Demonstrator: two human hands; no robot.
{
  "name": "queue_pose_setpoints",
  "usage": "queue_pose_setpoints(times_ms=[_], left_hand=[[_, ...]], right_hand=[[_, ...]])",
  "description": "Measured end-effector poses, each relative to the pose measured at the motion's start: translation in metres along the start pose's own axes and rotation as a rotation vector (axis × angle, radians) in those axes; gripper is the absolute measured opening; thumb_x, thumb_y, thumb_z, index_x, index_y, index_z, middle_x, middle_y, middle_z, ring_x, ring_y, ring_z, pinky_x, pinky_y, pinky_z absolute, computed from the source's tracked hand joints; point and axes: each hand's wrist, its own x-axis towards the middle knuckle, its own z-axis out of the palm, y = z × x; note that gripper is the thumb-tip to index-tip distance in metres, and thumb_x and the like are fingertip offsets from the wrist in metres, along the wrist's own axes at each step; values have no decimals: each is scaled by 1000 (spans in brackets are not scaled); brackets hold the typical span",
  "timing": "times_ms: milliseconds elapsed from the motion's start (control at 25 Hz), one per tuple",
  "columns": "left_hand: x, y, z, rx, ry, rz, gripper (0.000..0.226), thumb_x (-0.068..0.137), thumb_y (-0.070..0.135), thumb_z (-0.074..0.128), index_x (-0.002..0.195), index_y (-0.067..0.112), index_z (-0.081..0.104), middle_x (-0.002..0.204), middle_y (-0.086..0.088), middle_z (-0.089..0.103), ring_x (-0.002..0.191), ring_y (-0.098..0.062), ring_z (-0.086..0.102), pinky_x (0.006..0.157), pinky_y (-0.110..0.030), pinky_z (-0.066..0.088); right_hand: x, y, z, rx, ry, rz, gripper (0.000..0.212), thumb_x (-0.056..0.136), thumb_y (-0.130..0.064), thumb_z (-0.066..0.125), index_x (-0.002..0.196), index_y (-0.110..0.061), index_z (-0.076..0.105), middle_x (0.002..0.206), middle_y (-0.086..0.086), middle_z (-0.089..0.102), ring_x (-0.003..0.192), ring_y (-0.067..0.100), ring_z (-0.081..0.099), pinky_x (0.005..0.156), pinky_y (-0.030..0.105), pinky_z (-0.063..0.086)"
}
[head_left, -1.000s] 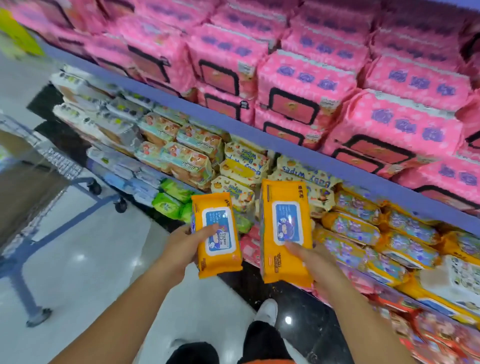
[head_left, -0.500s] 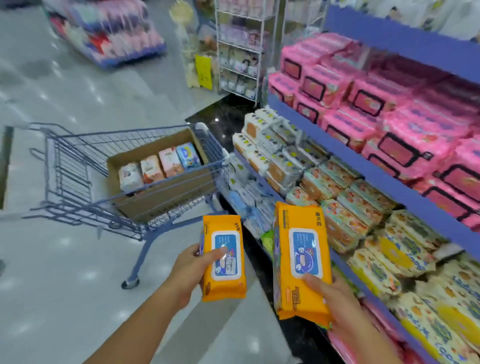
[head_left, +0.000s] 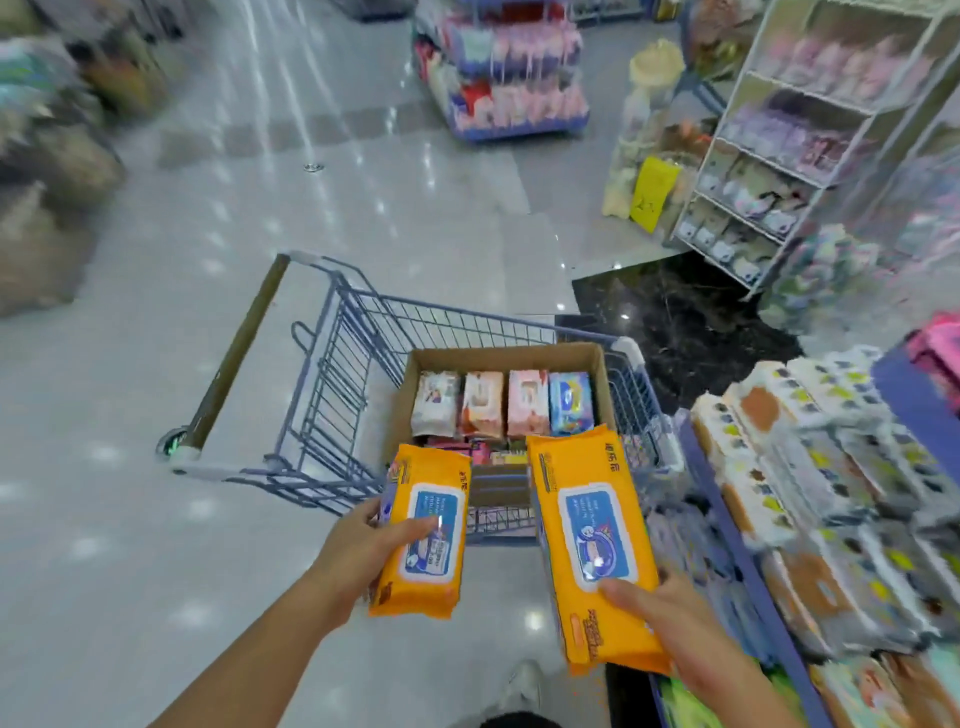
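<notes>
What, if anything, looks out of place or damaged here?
Nothing stands out. The smaller orange wipe pack in the left hand and the larger orange wipe pack in the right hand look intact, and four wipe packs stand in a tidy row in the cardboard box inside the shopping cart.

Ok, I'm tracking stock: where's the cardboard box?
In the head view, the cardboard box sits inside the blue cart, mid-frame, beyond the smaller orange pack and the larger orange pack.

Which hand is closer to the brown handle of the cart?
Left. The left hand, gripping the smaller orange pack, is below and right of the handle. The right hand, gripping the larger orange pack, is farther right, beside the shelf.
</notes>
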Motion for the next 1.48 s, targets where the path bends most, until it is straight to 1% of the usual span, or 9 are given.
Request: queue_pose_setpoints(times_ms=[160,320,440,520,640,800,1080,1320,1480], left_hand=[[80,62,-5,91,4,-24,36,76,17,90,108,18,73,90,-2,82,79,-23,80,66,-36,63],[178,114,-15,337,-118,-32,42,71,23,94,108,21,75,96,0,82,85,-22,80,84,-45,63],[256,145,-16,682,-283,10,51,69,32,94,113,21,71,96,8,79,80,-13,76,69,-26,59],[312,155,-8,1037,-423,58,65,71,44,91,125,21,63,105,11,69,88,-10,67,63,-19,49],[388,137,13,1458,-563,89,91,72,57,85,146,18,49,138,0,58,123,-23,57,98,-36,50],[453,92,40,1537,-704,28,85,75,49,87,140,14,46,140,-9,58,117,-26,57,98,-39,49],[500,24,53,1699,-858,33,76,88,42,78,150,14,43,150,-8,50,134,-27,52,103,-38,47],[505,-14,48,1663,-820,142,64,101,35,62,156,16,34,157,-7,44,142,-25,46,110,-38,42],[486,-25,36,1815,-608,404,56,106,41,46,157,20,30,157,-2,43,142,-22,42,112,-36,38]], right_hand=[[87,-80,-16,-295,-44,9,116,8,-60,96,110,-14,65,89,2,81,77,26,78,74,45,63],[162,-152,-24,-591,-150,55,76,44,-37,100,109,-19,65,89,-5,79,71,12,76,59,27,58],[226,-181,-24,-804,-170,115,63,55,-39,99,105,-22,63,93,-4,78,74,12,77,69,35,63],[274,-192,-22,-919,-190,153,72,50,-47,99,106,-22,62,96,-3,77,77,14,76,73,37,63],[334,-200,-12,-1062,-290,227,84,61,-47,94,129,-27,47,125,-4,62,102,13,63,84,27,53],[414,-177,-3,-1278,-390,306,126,61,-61,88,159,-18,21,162,1,33,139,23,44,110,34,42],[491,-105,10,-1414,-585,385,113,72,-55,84,160,-20,22,165,4,29,147,27,35,117,39,36],[499,-59,8,-1448,-493,250,73,94,-46,65,155,-22,34,158,2,40,142,24,41,116,39,38],[468,-36,19,-1611,-105,-71,47,103,-42,50,142,-17,45,140,4,52,129,23,48,106,35,44]])
